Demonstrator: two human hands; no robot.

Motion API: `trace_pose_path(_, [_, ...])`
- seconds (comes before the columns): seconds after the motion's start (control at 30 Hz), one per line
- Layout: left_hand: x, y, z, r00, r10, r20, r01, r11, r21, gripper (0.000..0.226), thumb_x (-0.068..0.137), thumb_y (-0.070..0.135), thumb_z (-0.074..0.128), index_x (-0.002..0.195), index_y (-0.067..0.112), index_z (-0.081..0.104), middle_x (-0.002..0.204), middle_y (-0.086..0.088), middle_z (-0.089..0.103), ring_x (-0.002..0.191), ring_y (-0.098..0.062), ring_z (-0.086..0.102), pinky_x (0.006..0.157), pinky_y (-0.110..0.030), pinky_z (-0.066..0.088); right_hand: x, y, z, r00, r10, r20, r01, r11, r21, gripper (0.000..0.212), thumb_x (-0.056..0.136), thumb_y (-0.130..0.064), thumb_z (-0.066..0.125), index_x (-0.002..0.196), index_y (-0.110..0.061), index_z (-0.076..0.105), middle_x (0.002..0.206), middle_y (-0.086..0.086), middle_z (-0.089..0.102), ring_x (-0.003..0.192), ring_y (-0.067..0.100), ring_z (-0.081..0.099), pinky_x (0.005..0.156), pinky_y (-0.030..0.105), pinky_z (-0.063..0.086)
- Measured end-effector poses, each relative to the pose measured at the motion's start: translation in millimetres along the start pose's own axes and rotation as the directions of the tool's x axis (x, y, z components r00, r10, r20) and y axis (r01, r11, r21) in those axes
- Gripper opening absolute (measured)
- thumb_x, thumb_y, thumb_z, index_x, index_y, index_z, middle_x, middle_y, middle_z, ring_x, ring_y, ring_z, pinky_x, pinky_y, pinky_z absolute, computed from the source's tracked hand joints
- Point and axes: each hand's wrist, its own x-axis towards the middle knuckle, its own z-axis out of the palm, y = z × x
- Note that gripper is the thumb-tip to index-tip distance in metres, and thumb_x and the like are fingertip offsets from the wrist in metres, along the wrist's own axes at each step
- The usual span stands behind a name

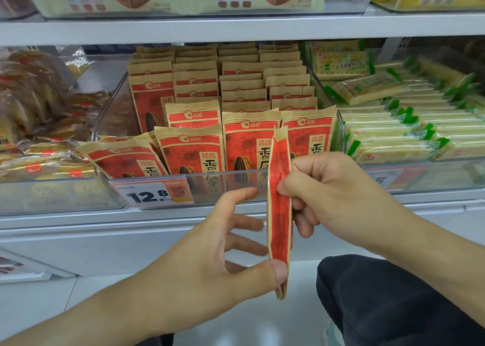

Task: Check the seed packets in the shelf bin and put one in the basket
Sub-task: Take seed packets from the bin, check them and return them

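seed packet is hanging edge-on in front of the shelf bin, out of the rows and well clear of the other packets that are standing upright inside. the right hand is pinching its upper middle, fingers curled against the red side. the left hand is gripping the bottom end between thumb and, it seems, a finger hidden behind the paper, while its other fingers are spreading loosely toward the packet without touching it. the packet is being held upright, thin edge toward the camera, so its printed faces are barely showing.

judging from this, the checking step is under way: one packet is being turned over in both hands for a look at its sides. the basket is not showing anywhere in view, so the drop-off is not yet done. the next move is calling for one hand to take the full weight, the other to let go, and the packet to be carried away from the shelf and down toward wherever the basket is sitting, probably below or beside the dark trouser leg
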Motion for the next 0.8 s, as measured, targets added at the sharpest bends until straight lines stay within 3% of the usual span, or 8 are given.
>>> trace_pose_path(0.13, [0, 0, -4, 1.000, -0.006, 0.002, 0.006, 0.999, -0.037, 0.082, 0.066, 0.042, 0.084, 0.136, 0.048, 0.042, 0.121, 0.006, 0.067, 0.107, -0.017, 0.069, 0.088, -0.044, 0.060, 0, -1, -2, 0.999, -0.034, -0.017, 0.035, 0.997, 0.067, 0.037, 0.088, -0.011, 0.056, 0.051, -0.016, 0.051, 0.046, 0.011, 0.052, 0.039, 0.019, 0.052, 0.044, 0.019, 0.043])
trace_pose_path(0.33, [0, 4, -8, 1.000, 0.021, 0.020, -0.020, 0.998, -0.055, 0.063, 0.070, 0.034, 0.081, 0.125, 0.043, 0.050, 0.123, 0.003, 0.068, 0.110, -0.018, 0.068, 0.084, -0.031, 0.057, 2, 4, 0, 0.996, -0.082, -0.041, 0.089, 0.972, 0.219, 0.039, 0.094, -0.012, 0.063, 0.056, -0.010, 0.052, 0.049, 0.011, 0.050, 0.039, 0.015, 0.048, 0.043, 0.021, 0.044])
trace_pose_path(0.43, [1, 4, -11, 1.000, -0.010, 0.004, 0.010, 0.996, -0.091, 0.066, 0.066, 0.032, 0.083, 0.123, 0.035, 0.050, 0.118, 0.000, 0.070, 0.111, -0.019, 0.068, 0.085, -0.031, 0.057, 4, 7, -3, 0.992, -0.118, -0.049, 0.128, 0.935, 0.330, 0.028, 0.083, -0.018, 0.060, 0.060, -0.003, 0.053, 0.052, 0.007, 0.050, 0.040, 0.014, 0.049, 0.044, 0.022, 0.045])
trace_pose_path(0.57, [1, 5, -13, 0.997, -0.035, -0.070, 0.022, 0.985, -0.173, 0.061, 0.060, 0.023, 0.086, 0.112, 0.028, 0.055, 0.111, -0.008, 0.072, 0.107, -0.027, 0.070, 0.085, -0.049, 0.061, 6, 12, -10, 0.977, -0.188, 0.103, 0.165, 0.966, 0.199, 0.032, 0.079, -0.029, 0.079, 0.075, -0.006, 0.058, 0.064, 0.016, 0.062, 0.055, 0.020, 0.060, 0.057, 0.026, 0.054])
trace_pose_path(0.63, [1, 6, -13, 0.994, -0.037, -0.098, 0.016, 0.977, -0.211, 0.064, 0.059, 0.020, 0.087, 0.113, 0.021, 0.053, 0.110, -0.011, 0.073, 0.106, -0.029, 0.071, 0.086, -0.054, 0.060, 6, 12, -12, 0.966, -0.165, 0.198, 0.152, 0.985, 0.082, 0.035, 0.068, -0.032, 0.088, 0.081, -0.017, 0.060, 0.074, 0.010, 0.067, 0.067, 0.022, 0.063, 0.067, 0.032, 0.059])
trace_pose_path(0.7, [0, 7, -14, 0.993, -0.027, -0.118, -0.001, 0.972, -0.235, 0.065, 0.058, 0.018, 0.087, 0.111, 0.011, 0.052, 0.107, -0.011, 0.073, 0.104, -0.031, 0.071, 0.087, -0.056, 0.059, 6, 10, -15, 0.958, -0.126, 0.258, 0.117, 0.992, 0.050, 0.040, 0.065, -0.026, 0.093, 0.084, -0.022, 0.058, 0.078, 0.003, 0.070, 0.070, 0.021, 0.065, 0.071, 0.034, 0.060])
trace_pose_path(0.8, [0, 10, -15, 0.994, 0.009, -0.109, -0.035, 0.971, -0.236, 0.050, 0.060, 0.015, 0.086, 0.097, 0.003, 0.055, 0.102, -0.012, 0.074, 0.097, -0.029, 0.073, 0.085, -0.055, 0.060, 5, 6, -19, 0.950, -0.122, 0.288, 0.109, 0.992, 0.060, 0.039, 0.064, -0.018, 0.093, 0.083, -0.023, 0.060, 0.083, 0.006, 0.073, 0.073, 0.025, 0.068, 0.073, 0.038, 0.062])
